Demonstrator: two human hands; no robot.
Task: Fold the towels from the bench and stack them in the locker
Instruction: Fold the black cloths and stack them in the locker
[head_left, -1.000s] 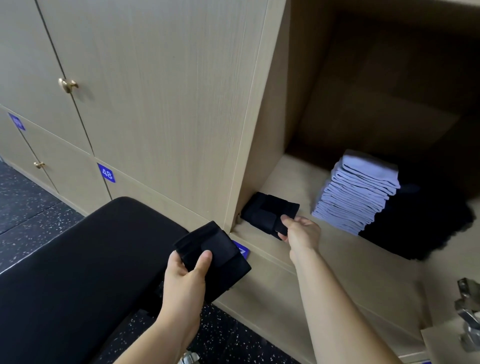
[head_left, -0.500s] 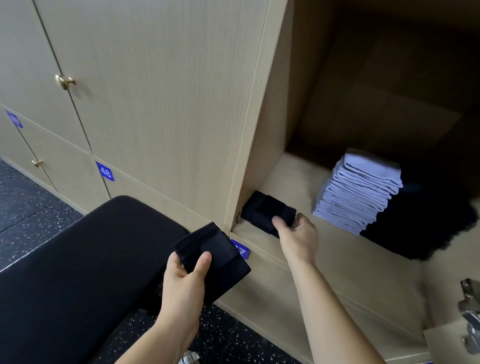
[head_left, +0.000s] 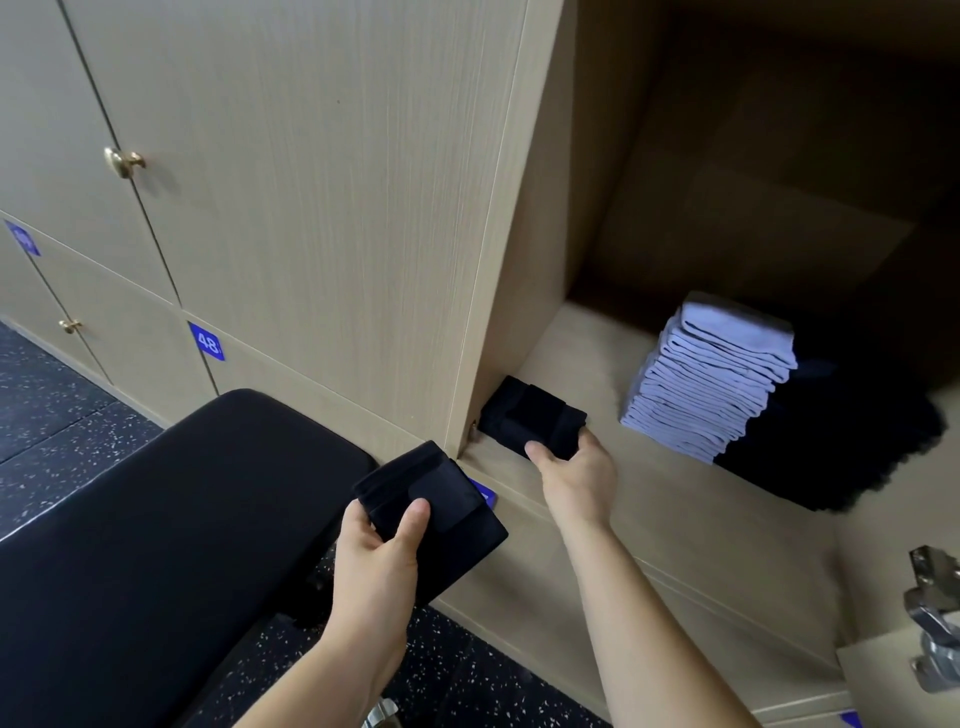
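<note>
head: right hand (head_left: 579, 478) grips locker towel (head_left: 530, 415), left hand (head_left: 382, 561) spare towel (head_left: 447, 501); black, folded.

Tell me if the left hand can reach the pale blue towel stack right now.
Probably not easily: the left hand grips a folded black towel, and the right arm lies between it and the stack.
</note>
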